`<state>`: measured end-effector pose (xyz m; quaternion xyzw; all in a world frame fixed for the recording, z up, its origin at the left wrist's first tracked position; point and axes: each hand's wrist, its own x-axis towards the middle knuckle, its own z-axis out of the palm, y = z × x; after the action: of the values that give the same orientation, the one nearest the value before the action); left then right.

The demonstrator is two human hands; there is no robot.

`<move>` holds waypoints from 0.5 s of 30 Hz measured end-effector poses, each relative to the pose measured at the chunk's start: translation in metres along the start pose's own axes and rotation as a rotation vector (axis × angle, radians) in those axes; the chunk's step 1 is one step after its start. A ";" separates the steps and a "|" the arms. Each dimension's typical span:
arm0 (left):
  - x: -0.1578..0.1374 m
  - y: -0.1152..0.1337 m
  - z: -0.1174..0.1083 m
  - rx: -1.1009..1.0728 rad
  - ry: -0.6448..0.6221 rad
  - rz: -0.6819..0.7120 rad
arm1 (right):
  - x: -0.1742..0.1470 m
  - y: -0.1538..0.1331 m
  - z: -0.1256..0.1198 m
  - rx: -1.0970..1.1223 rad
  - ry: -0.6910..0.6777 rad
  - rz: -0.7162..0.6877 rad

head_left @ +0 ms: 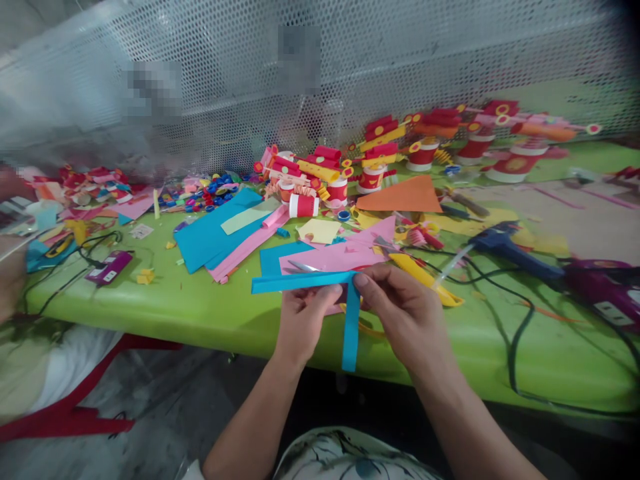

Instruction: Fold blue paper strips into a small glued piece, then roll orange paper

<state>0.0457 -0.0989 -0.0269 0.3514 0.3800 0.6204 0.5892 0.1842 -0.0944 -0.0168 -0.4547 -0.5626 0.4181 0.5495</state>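
Two blue paper strips (pixel 300 282) meet near a corner between my hands, one lying across and the other hanging down past the table edge. My left hand (pixel 305 313) has its thumb pressed on the level strip from below. At the corner, my right hand (pixel 400 300) pinches the paper between thumb and fingers. Whether the strips are one folded piece I cannot tell. Just behind the paper, a scissors blade (pixel 303 267) shows over pink paper (pixel 340 253). Yellow rolled paper (pixel 425 280) lies beyond my right hand.
A blue glue gun (pixel 520 253) and its black cable lie at right near a purple box (pixel 605 293). Decorated red paper cups (pixel 373 179) line the back before a perforated metal screen (pixel 350 67). Blue sheets (pixel 220 230) lie left; a person's arm (pixel 13 280) shows at far left.
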 end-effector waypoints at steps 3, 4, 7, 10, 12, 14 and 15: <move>0.007 0.000 -0.005 -0.204 -0.058 -0.168 | -0.002 -0.004 -0.001 0.049 -0.020 0.008; 0.010 0.001 -0.006 -0.264 -0.082 -0.219 | -0.003 -0.005 -0.001 0.072 -0.037 0.010; 0.014 0.002 -0.005 -0.328 -0.093 -0.309 | -0.004 -0.008 -0.002 0.127 -0.096 0.015; 0.014 0.000 -0.004 -0.274 -0.089 -0.286 | -0.004 -0.008 -0.003 0.130 -0.105 0.018; 0.014 -0.002 -0.004 -0.237 -0.104 -0.266 | -0.004 -0.007 -0.003 0.110 -0.097 0.013; 0.014 -0.003 -0.004 -0.207 -0.115 -0.242 | -0.004 -0.006 -0.003 0.073 -0.085 0.007; 0.014 -0.003 -0.004 -0.197 -0.119 -0.231 | -0.004 -0.005 -0.003 0.049 -0.076 0.007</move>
<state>0.0425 -0.0850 -0.0321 0.2821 0.3196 0.5610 0.7096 0.1872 -0.0994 -0.0131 -0.4266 -0.5710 0.4507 0.5374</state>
